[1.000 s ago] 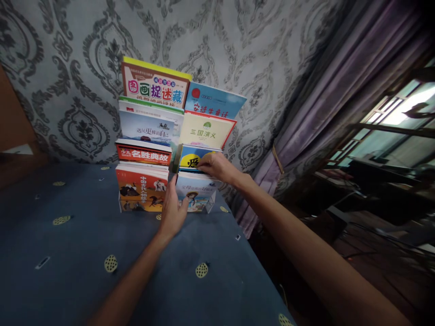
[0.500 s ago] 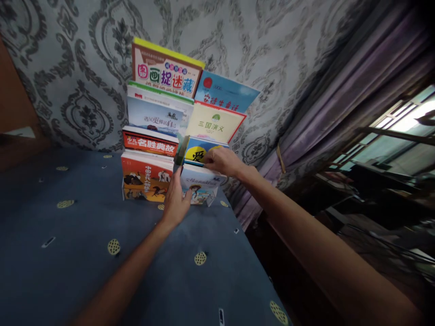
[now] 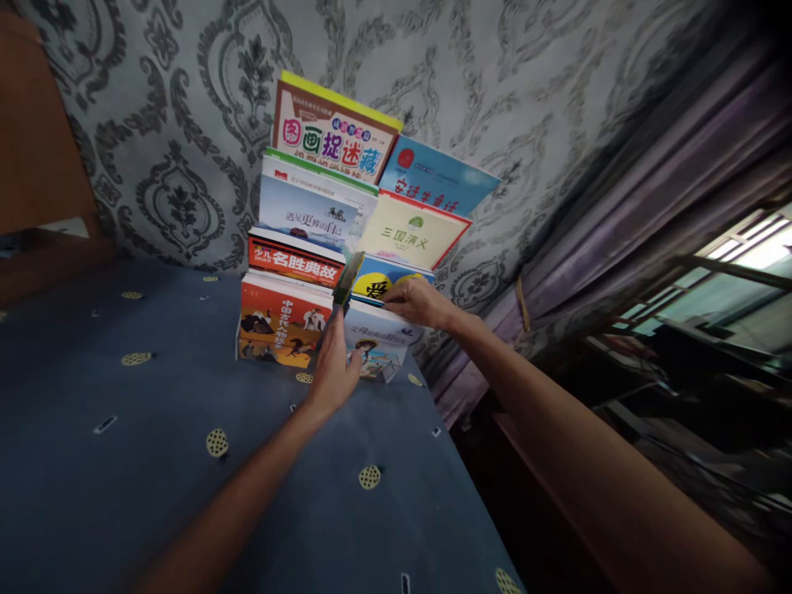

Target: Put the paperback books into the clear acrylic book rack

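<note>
My left hand is at the left side of a pale blue book at the front of the right-hand column. Its fingers run up the gap between the two columns, and its thumb lies at the cover. My right hand has its fingers curled at the top edge of this book, in front of a blue-and-yellow book; its fingertips are partly hidden. A dark green edge stands between the columns, above my left fingertips. Behind rise a cream book with a red border and a blue book.
Left of my hands, an orange book, a red book, a pale blue-grey book and a brown-and-yellow book stand in steps. Patterned wallpaper backs them. The dark blue cloth ends at the right near a purple curtain.
The view has shifted, so the books sit further right. My hands stay at the same front book, with the right fingers still curled at its top edge.
</note>
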`<state>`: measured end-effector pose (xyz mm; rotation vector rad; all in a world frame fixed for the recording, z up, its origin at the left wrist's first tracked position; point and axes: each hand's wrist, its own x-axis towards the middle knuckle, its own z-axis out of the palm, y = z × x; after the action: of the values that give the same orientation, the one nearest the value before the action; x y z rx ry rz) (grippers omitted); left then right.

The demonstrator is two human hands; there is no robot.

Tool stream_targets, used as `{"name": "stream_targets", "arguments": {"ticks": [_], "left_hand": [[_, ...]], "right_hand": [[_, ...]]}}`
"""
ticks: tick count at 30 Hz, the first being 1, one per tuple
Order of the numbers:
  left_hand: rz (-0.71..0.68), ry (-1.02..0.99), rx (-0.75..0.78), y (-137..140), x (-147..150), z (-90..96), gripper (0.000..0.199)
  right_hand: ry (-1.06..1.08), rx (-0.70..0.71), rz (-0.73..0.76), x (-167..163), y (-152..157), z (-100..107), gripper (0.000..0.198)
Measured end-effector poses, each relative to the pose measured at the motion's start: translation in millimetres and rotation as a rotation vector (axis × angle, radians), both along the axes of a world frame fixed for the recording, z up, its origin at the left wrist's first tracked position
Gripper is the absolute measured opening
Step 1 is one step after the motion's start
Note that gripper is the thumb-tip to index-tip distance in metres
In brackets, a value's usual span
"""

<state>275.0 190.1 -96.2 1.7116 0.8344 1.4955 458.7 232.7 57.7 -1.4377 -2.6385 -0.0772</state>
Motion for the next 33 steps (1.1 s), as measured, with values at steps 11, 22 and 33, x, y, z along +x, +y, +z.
{"name": "stream_targets", "arguments": {"ticks": [11, 22, 33], "left_hand": [[-0.004, -0.055, 0.019, 6, 3, -7.4, 0.079], [-0.039, -0.023, 0.05, 3, -6, 5.0, 0.076], [-0.024, -0.041, 0.04, 6, -12, 15.3, 0.072]], "right_hand": [[0.148, -0.023, -0.072, -7, -10, 0, 0.042], [0.804, 0.63, -0.487, -4, -74, -88, 0.039], [1.007, 0.507, -0.543, -10, -80, -106, 0.038]]}}
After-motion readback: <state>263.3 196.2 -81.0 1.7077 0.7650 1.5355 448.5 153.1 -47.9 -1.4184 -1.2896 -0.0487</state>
